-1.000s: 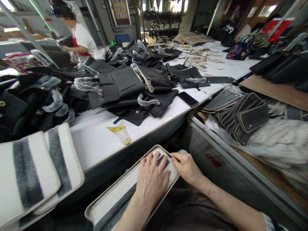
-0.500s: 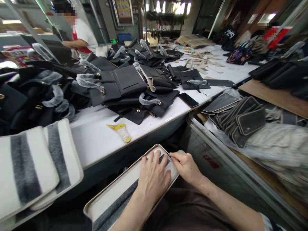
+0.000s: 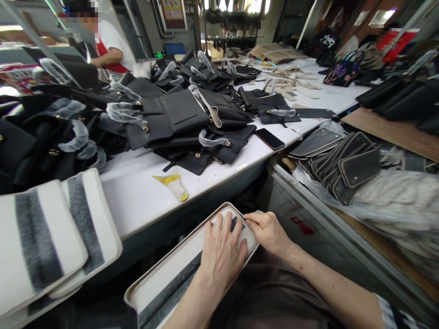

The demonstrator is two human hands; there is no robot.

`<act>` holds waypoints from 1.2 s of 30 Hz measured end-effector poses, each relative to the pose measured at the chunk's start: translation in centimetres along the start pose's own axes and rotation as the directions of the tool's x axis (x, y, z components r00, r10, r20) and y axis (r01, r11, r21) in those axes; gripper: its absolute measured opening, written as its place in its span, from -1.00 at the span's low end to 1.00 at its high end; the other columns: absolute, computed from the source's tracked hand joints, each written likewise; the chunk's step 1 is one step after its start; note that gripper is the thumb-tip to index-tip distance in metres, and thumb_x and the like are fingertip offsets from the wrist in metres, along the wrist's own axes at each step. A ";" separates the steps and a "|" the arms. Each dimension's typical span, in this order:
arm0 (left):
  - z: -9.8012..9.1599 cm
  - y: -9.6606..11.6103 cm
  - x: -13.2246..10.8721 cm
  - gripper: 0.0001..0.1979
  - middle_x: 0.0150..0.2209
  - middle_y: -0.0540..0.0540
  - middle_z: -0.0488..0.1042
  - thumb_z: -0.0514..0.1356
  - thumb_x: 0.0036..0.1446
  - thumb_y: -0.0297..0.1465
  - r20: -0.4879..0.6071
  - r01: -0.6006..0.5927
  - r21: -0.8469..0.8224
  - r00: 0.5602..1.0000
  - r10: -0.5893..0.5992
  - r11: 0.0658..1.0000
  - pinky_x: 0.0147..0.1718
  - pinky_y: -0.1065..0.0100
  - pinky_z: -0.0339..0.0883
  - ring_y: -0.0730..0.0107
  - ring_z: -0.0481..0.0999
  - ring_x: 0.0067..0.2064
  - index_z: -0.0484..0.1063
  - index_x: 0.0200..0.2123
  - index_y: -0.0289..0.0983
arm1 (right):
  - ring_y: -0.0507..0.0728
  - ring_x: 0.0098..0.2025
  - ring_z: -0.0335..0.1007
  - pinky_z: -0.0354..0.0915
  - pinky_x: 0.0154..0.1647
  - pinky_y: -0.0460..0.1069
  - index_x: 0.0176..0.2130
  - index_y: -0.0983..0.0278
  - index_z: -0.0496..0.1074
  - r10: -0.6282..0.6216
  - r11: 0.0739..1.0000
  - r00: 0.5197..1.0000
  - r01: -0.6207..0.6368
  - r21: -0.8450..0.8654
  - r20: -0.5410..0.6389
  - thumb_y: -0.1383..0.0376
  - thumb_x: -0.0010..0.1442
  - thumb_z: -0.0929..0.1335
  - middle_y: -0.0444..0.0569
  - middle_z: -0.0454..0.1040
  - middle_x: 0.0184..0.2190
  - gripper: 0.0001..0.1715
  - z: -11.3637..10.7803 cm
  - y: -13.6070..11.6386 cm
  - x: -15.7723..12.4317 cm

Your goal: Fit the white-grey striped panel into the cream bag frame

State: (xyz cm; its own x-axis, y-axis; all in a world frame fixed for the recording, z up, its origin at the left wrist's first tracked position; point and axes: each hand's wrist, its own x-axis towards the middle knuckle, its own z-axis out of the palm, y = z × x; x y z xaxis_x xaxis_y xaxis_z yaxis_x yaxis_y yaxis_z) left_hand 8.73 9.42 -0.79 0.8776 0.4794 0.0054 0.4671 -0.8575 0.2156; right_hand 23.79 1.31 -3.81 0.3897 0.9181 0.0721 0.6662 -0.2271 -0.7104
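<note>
- Left hand (image 3: 222, 249): fingers spread, palm down on one striped panel (image 3: 178, 260), gripping nothing.
- Right hand (image 3: 269, 232): fingertips pinched together on one small dark piece (image 3: 243, 217) at the panel's far corner; too small to identify.
- Both hands have barely shifted this past second, so work stays at that corner.
- Panel: below the near edge of the bench (image 3: 137, 201).
- Near edge: one yellow-and-white scrap (image 3: 173, 186), one phone (image 3: 270, 138).
- Left end: at least two other panels (image 3: 51, 210).
- Behind: black bags (image 3: 181, 112), too heaped to count.
</note>
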 end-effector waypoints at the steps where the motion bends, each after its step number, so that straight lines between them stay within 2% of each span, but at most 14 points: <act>1: 0.0 0.0 0.0 -0.59 0.13 -0.21 0.31 0.06 0.22 -0.24 0.003 0.000 0.000 1.000 0.000 1.000 0.00 -0.07 0.17 -0.03 0.26 0.10 0.31 0.12 -0.16 | 0.08 -0.44 0.50 0.31 -0.37 -0.10 -0.32 0.22 0.60 -0.016 1.000 1.000 0.016 -0.025 0.007 0.37 0.27 0.27 -0.07 0.60 -0.45 -0.69 0.0 -0.1 0.0; 7: -0.1 -0.3 0.2 -0.60 0.07 -0.16 0.35 0.10 0.18 -0.21 -0.013 -0.008 -0.033 1.000 0.007 0.999 0.00 -0.06 0.17 0.00 0.29 0.06 0.33 0.08 -0.16 | 0.09 -0.38 0.51 0.33 -0.33 -0.09 -0.27 0.26 0.57 -0.078 0.989 0.997 0.075 -0.127 -0.022 0.42 0.31 0.21 -0.02 0.59 -0.41 -0.65 0.7 -0.2 -0.5; 12: 0.0 -0.5 0.2 -0.59 -0.02 -0.17 0.41 0.14 0.14 -0.22 -0.034 0.005 -0.064 0.999 -0.007 0.998 0.01 0.02 0.19 0.04 0.32 0.02 0.35 0.01 -0.27 | 0.13 -0.29 0.53 0.38 -0.24 -0.06 -0.19 0.29 0.54 -0.116 0.979 0.993 0.110 -0.173 -0.025 0.43 0.32 0.19 0.04 0.58 -0.33 -0.66 1.2 0.0 -0.9; 18: 0.2 -0.9 0.0 -0.39 0.05 -0.13 0.38 0.15 0.12 -0.22 -0.064 -0.010 -0.103 0.998 0.004 0.995 -0.01 0.04 0.18 0.06 0.31 0.06 0.18 0.25 -0.16 | 0.12 -0.30 0.53 0.41 -0.24 -0.06 -0.15 0.29 0.51 -0.159 0.963 0.987 0.162 -0.217 0.028 0.44 0.33 0.17 0.03 0.56 -0.35 -0.65 0.8 -0.4 -1.0; 22: 0.2 -1.1 0.1 -0.45 0.06 -0.11 0.38 0.15 0.13 -0.21 -0.066 -0.013 -0.103 0.998 0.006 0.995 -0.06 0.03 0.18 0.07 0.32 0.05 0.25 0.20 -0.09 | 0.16 -0.20 0.53 0.45 -0.14 0.00 -0.01 0.32 0.47 -0.197 0.947 0.978 0.207 -0.245 0.062 0.44 0.32 0.15 0.10 0.58 -0.23 -0.61 0.9 -0.2 -1.1; 26: 0.2 -1.2 0.2 -0.50 0.06 -0.12 0.38 0.15 0.14 -0.21 -0.057 -0.021 -0.091 0.998 0.016 0.996 -0.07 0.04 0.18 0.07 0.31 0.06 0.29 0.16 -0.09 | 0.23 -0.06 0.51 0.45 -0.02 0.09 0.08 0.45 0.40 -0.235 0.928 0.969 0.249 -0.276 0.083 0.44 0.31 0.13 0.24 0.54 -0.10 -0.55 1.1 0.2 -1.3; 30: 0.5 -1.1 0.1 -0.51 0.09 -0.13 0.36 0.13 0.18 -0.21 -0.049 -0.030 -0.070 0.998 0.027 0.997 -0.02 0.04 0.18 0.06 0.30 0.08 0.28 0.18 -0.10 | 0.23 -0.03 0.48 0.45 0.01 0.09 0.08 0.47 0.39 -0.244 0.919 0.965 0.262 -0.294 0.097 0.43 0.33 0.14 0.24 0.52 -0.08 -0.57 1.2 0.2 -1.7; 36: 0.3 -0.8 -0.1 -0.53 0.13 -0.17 0.32 0.09 0.22 -0.23 -0.023 -0.062 -0.009 0.998 0.062 0.998 0.00 0.00 0.18 0.03 0.28 0.11 0.27 0.19 -0.12 | 0.27 -0.07 0.42 0.42 -0.05 0.15 0.06 0.51 0.39 -0.249 0.837 0.954 0.300 -0.458 0.169 0.40 0.35 0.15 0.28 0.47 -0.10 -0.59 1.0 -0.6 -2.3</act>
State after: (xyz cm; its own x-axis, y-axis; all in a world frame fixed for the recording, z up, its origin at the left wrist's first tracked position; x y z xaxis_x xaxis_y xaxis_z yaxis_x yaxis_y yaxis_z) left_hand 8.30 9.98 -1.28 0.9023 0.4292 0.0413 0.4104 -0.8841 0.2234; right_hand 21.91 -0.37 -4.25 0.0982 0.9869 0.1277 0.9657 -0.0635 -0.2516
